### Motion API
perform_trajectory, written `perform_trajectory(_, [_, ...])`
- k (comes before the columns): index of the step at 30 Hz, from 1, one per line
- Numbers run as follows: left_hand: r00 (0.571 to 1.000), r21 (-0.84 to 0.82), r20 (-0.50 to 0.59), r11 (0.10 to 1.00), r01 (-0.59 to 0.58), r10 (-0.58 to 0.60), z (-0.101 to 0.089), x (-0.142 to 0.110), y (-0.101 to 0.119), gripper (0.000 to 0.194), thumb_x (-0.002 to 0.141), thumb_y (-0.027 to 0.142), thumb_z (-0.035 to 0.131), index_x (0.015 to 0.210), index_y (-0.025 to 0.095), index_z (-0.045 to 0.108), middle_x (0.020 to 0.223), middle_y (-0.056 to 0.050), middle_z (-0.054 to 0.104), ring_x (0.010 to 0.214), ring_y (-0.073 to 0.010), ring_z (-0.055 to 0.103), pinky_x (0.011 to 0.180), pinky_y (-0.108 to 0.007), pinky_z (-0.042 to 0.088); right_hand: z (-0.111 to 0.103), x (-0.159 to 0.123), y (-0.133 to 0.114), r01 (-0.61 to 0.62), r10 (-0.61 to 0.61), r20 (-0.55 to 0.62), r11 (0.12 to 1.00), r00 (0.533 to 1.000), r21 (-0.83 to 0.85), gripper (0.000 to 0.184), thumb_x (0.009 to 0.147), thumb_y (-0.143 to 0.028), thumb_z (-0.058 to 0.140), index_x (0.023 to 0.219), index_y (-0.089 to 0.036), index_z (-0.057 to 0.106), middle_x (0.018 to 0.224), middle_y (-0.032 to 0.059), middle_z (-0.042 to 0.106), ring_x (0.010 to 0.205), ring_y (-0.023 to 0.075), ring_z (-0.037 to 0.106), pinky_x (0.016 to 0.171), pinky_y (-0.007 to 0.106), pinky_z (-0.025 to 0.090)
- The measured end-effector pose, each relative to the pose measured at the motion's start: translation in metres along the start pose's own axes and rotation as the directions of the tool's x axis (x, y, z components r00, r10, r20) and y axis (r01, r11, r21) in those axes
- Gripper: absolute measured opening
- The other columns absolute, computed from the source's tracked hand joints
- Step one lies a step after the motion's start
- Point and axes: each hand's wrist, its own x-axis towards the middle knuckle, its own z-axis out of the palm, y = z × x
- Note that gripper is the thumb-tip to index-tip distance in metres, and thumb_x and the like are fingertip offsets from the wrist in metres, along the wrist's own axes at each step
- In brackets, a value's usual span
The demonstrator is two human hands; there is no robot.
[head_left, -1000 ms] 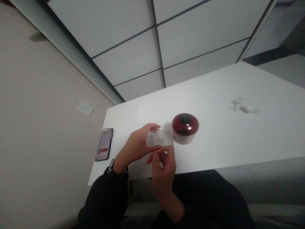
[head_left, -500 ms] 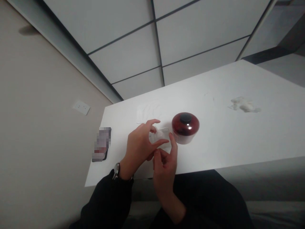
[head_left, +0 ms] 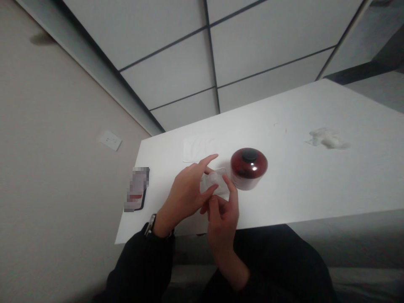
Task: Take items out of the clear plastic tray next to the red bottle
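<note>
My left hand, with a watch on its wrist, is held low over the table's near edge. Its index finger and thumb stretch apart, and its lower fingers are partly hidden. Touching it, my right hand has the thumb pressed to curled fingers while the index finger points up. Whatever sits in that pinch is too small or hidden to name. Just beyond the fingers lies a clear plastic piece, partly covered by both hands. A rounded jar with a dark red lid and black knob stands right of them.
A phone, partly blurred out, lies at the left edge of the white table. Behind my hands is a flat clear sheet or wrapper. A crumpled white tissue rests far right. A wall socket is at left.
My left index finger has straightened and lifted away from the thumb. The right hand keeps nearly the same pinch. The whole view has shifted slightly.
</note>
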Motion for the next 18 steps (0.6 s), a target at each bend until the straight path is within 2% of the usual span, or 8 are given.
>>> perform_trajectory(3, [0.999,0.006,0.032,0.999,-0.042,0.042,-0.0010,-0.0007,0.0024,0.079,0.089,0.021,0.074,0.159,0.023,0.037,0.126,-0.006,0.073,0.114,-0.0232,0.068,0.102,-0.040,0.053,-0.0016,0.0004,-0.0013,0.004,-0.004,-0.002,1.000,1.000,-0.022,0.063,0.096,-0.037,0.059,0.151,-0.011,0.044,0.054,-0.0072,0.063,0.043,0.0145,0.053,0.044,0.026,0.035])
perform_trajectory(6, [1.000,0.154,-0.027,0.988,0.002,0.002,0.0036,-0.0002,0.0036,0.077,0.090,0.037,0.080,0.156,0.023,0.043,0.119,-0.006,0.072,0.107,-0.0227,0.068,0.093,-0.036,0.054,-0.0036,0.0005,-0.0018,0.008,-0.008,-0.005,0.999,1.000,-0.052,0.064,0.095,-0.034,0.059,0.153,-0.011,0.043,0.054,-0.0076,0.063,0.044,0.0143,0.054,0.046,0.026,0.037])
perform_trajectory(8, [0.999,0.222,-0.042,0.975,0.027,-0.018,0.0067,-0.0003,0.0028,0.071,0.092,0.039,0.078,0.154,0.025,0.047,0.113,-0.004,0.073,0.103,-0.0219,0.069,0.089,-0.035,0.054,-0.0048,0.0010,-0.0018,0.016,-0.015,0.005,0.997,1.000,-0.073,0.066,0.094,-0.031,0.058,0.155,-0.012,0.042,0.055,-0.0077,0.063,0.045,0.0145,0.054,0.046,0.027,0.038])
perform_trajectory(10, [1.000,0.206,-0.023,0.979,0.004,0.000,0.0068,-0.0017,0.0012,0.066,0.095,0.033,0.073,0.155,0.028,0.046,0.113,-0.003,0.074,0.102,-0.0208,0.069,0.090,-0.034,0.054,-0.0058,0.0018,-0.0015,0.023,-0.022,0.015,0.996,1.000,-0.087,0.067,0.093,-0.030,0.058,0.156,-0.013,0.041,0.054,-0.0080,0.062,0.045,0.0149,0.054,0.046,0.027,0.038])
perform_trajectory(13, [0.997,0.110,0.026,0.991,-0.074,0.071,0.0034,-0.0043,-0.0012,0.071,0.097,0.024,0.069,0.160,0.029,0.036,0.124,-0.004,0.073,0.108,-0.0200,0.069,0.097,-0.035,0.054,-0.0062,0.0032,-0.0009,0.038,-0.035,0.028,0.994,0.999,-0.100,0.068,0.095,-0.034,0.060,0.156,-0.013,0.042,0.053,-0.0078,0.061,0.043,0.0150,0.053,0.044,0.027,0.037])
perform_trajectory(15, [0.997,0.110,0.017,0.991,-0.081,0.079,0.0025,-0.0042,-0.0016,0.075,0.096,0.030,0.073,0.160,0.026,0.036,0.129,-0.006,0.071,0.112,-0.0211,0.068,0.098,-0.036,0.054,-0.0059,0.0039,-0.0006,0.039,-0.036,0.032,0.994,0.999,-0.104,0.066,0.096,-0.035,0.059,0.156,-0.012,0.042,0.053,-0.0074,0.061,0.042,0.0148,0.053,0.044,0.027,0.037])
perform_trajectory(18, [0.999,0.209,-0.043,0.978,-0.022,0.032,0.0064,-0.0011,-0.0005,0.074,0.092,0.044,0.078,0.155,0.025,0.045,0.118,-0.005,0.073,0.104,-0.0217,0.069,0.088,-0.034,0.055,-0.0055,0.0048,-0.0005,0.030,-0.026,0.038,0.993,0.999,-0.110,0.066,0.097,-0.033,0.058,0.157,-0.013,0.041,0.053,-0.0074,0.061,0.042,0.0148,0.054,0.043,0.027,0.038])
